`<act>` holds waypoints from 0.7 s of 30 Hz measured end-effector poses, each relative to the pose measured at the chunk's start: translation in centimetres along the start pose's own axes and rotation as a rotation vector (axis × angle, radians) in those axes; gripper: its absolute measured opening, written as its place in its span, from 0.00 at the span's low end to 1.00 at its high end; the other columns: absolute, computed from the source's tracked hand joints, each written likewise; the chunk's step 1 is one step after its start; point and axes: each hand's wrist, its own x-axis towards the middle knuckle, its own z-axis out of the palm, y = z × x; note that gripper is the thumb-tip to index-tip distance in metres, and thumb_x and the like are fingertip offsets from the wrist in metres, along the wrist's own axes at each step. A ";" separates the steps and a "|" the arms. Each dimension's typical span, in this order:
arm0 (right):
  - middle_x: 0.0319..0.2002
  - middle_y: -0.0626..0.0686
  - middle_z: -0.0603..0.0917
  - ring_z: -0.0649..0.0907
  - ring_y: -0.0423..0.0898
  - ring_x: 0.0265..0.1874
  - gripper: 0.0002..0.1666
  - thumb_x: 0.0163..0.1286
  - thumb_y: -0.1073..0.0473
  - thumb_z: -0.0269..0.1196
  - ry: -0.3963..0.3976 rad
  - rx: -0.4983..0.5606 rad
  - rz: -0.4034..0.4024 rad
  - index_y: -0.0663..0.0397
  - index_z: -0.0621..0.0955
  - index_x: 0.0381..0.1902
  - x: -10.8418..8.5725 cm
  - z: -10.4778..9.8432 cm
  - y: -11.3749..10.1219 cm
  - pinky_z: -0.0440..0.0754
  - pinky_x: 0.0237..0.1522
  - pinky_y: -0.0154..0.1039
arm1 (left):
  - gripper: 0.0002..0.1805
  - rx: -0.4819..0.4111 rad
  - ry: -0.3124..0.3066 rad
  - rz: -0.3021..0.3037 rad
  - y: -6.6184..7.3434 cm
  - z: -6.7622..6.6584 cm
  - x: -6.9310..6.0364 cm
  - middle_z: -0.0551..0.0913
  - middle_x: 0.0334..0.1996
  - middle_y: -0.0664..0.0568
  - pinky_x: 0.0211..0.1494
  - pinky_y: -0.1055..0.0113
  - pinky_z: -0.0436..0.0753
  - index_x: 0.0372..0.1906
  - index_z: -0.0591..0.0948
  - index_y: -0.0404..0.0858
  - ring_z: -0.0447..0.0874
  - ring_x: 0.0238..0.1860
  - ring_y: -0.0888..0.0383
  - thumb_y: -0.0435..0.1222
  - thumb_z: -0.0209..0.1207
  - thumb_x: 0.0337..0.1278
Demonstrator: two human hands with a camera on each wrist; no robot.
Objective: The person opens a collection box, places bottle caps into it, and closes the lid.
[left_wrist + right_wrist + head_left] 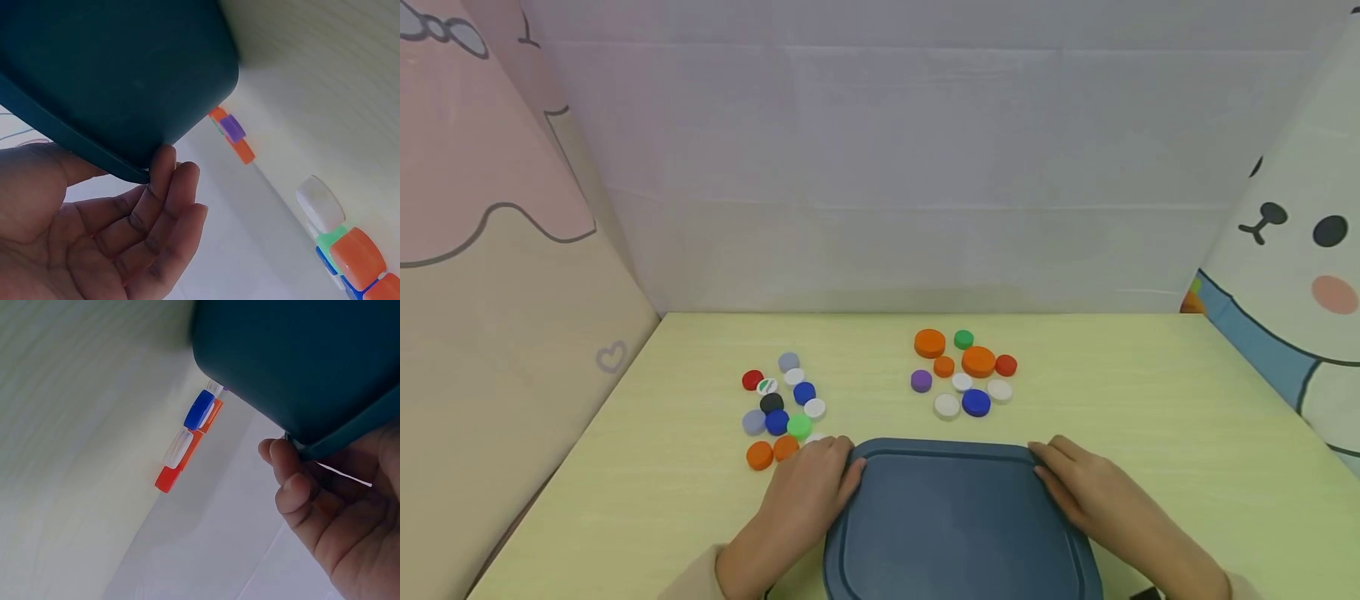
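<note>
A dark blue plastic box (pixel 958 525) with a flat, grooved lid stands at the table's near edge, partly cut off by the bottom of the head view. My left hand (pixel 808 487) grips its far left corner, thumb on top. In the left wrist view the fingers (pixel 164 169) curl under the rim, and the box wall (pixel 125 81) looks deep teal. At the far right corner my right hand (pixel 1090 492) holds the same rim, with fingertips (pixel 294 490) below it in the right wrist view. What the box contains is hidden.
Several coloured bottle caps lie in a left cluster, including a black cap (pixel 771 403) and an orange cap (pixel 760 455), close to my left hand. Beyond the box is another cluster with a blue cap (pixel 976 403). A pale wall (pixel 880 183) borders the table's far edge.
</note>
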 end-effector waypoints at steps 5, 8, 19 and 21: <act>0.26 0.44 0.75 0.67 0.27 0.20 0.13 0.52 0.67 0.66 0.032 -0.009 -0.012 0.59 0.80 0.38 0.2 0.1 0.1 0.69 0.20 0.24 | 0.11 0.009 0.019 0.003 -0.1 0.0 0.2 0.71 0.17 0.56 0.20 0.76 0.66 0.28 0.78 0.39 0.65 0.18 0.63 0.43 0.59 0.55; 0.26 0.44 0.75 0.68 0.28 0.20 0.13 0.52 0.66 0.67 0.040 -0.018 -0.012 0.59 0.81 0.37 0.3 0.1 0.1 0.70 0.21 0.24 | 0.11 0.018 0.024 -0.002 0.0 -0.1 0.3 0.71 0.17 0.56 0.20 0.76 0.66 0.29 0.78 0.39 0.65 0.18 0.63 0.43 0.59 0.54; 0.27 0.45 0.76 0.68 0.29 0.20 0.14 0.52 0.66 0.67 0.059 -0.040 0.011 0.60 0.81 0.39 0.6 -0.2 -0.1 0.70 0.21 0.23 | 0.12 0.045 0.003 -0.024 0.2 -0.6 0.5 0.74 0.19 0.55 0.23 0.75 0.70 0.32 0.79 0.39 0.67 0.19 0.63 0.44 0.58 0.55; 0.27 0.45 0.76 0.67 0.29 0.20 0.14 0.52 0.66 0.67 0.069 -0.035 0.005 0.60 0.81 0.39 0.6 -0.2 -0.1 0.70 0.20 0.23 | 0.12 0.052 0.002 -0.027 0.2 -0.7 0.5 0.74 0.20 0.54 0.23 0.74 0.72 0.32 0.79 0.38 0.68 0.19 0.63 0.44 0.58 0.55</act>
